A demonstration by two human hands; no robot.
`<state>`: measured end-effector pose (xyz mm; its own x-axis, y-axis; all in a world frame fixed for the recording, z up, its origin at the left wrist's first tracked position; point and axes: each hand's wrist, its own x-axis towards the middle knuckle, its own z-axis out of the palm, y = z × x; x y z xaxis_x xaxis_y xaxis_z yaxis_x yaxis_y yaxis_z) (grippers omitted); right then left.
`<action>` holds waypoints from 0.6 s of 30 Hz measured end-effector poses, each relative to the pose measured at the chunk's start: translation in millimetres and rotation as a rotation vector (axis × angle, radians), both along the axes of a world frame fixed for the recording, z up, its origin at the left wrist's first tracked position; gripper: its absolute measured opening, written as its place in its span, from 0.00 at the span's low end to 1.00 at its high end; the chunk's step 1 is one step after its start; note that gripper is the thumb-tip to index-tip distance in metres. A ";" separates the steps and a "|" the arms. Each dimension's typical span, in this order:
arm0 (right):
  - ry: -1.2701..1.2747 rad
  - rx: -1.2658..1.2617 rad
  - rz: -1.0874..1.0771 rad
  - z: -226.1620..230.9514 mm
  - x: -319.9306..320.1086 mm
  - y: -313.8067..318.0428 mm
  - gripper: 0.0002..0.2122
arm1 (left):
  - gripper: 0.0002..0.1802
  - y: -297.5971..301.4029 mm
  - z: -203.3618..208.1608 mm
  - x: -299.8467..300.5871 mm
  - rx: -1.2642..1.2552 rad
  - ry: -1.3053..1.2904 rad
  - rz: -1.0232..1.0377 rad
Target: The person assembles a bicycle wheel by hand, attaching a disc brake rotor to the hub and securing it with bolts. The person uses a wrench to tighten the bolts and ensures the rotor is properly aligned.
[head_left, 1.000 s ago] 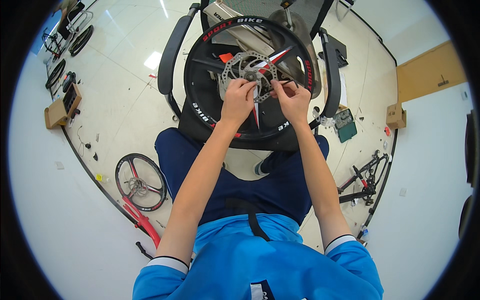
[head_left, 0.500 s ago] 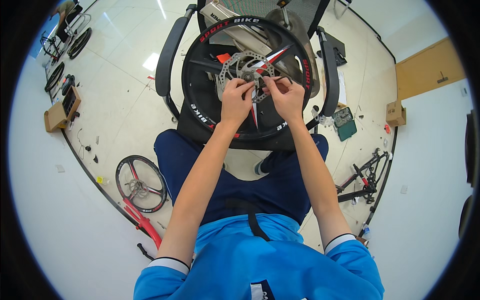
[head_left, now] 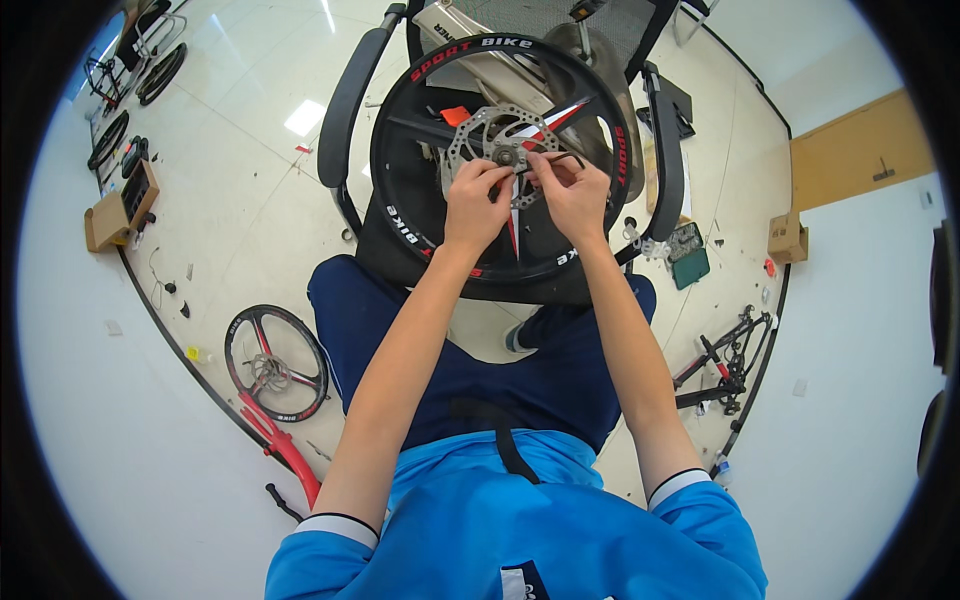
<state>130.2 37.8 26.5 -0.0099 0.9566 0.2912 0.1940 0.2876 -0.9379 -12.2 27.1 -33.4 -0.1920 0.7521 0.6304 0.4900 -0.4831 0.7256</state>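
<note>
Wheel [head_left: 418, 130], black with three spokes, lies on the chair seat [head_left: 480, 291], brake-rotor side up; lower rim near the seat's front edge, far rim toward the backrest. Metal rotor [head_left: 468, 124] sits around the hub [head_left: 506, 156], roughly mid-wheel. Left hand [head_left: 478, 208]: thumb and forefinger pinched together at the rotor, just beside the hub on the seat-front side; whether anything is between them, can't make out. Right hand [head_left: 578, 203]: fingers curled, grasping a thin dark piece [head_left: 570, 157], maybe a small tool, too small to identify; fingertips at the rotor, right of the hub, near the left ones.

Step in hand, judged: fine two-handed fingertip work on the rotor by the hub. Fitting or loosening, no way to say. Next move likely calls for light, precise fingertip control with both hands close together, and keeping the wheel from shifting, since no clamp shows. Small parts could slip between the spokes.

Pale frame part [head_left: 500, 75] lies partly behind the wheel, toward the seat's back edge; orange piece [head_left: 455, 117] shows between spokes, left of centre. On the floor: second wheel [head_left: 263, 338] and red frame part [head_left: 285, 450] at left, dark bike frame [head_left: 722, 368] at right.
</note>
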 end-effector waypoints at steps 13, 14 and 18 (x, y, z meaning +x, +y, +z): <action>-0.235 0.161 0.089 4.0 -2.0 1.4 0.05 | 0.08 0.6 -1.7 0.1 0.001 0.006 0.002; -0.295 0.200 0.103 7.2 -2.4 1.5 0.05 | 0.08 0.8 -2.1 -0.4 0.003 0.005 0.001; -0.472 0.355 0.143 7.5 -2.9 3.7 0.06 | 0.08 -0.7 -2.4 0.6 0.008 0.004 -0.014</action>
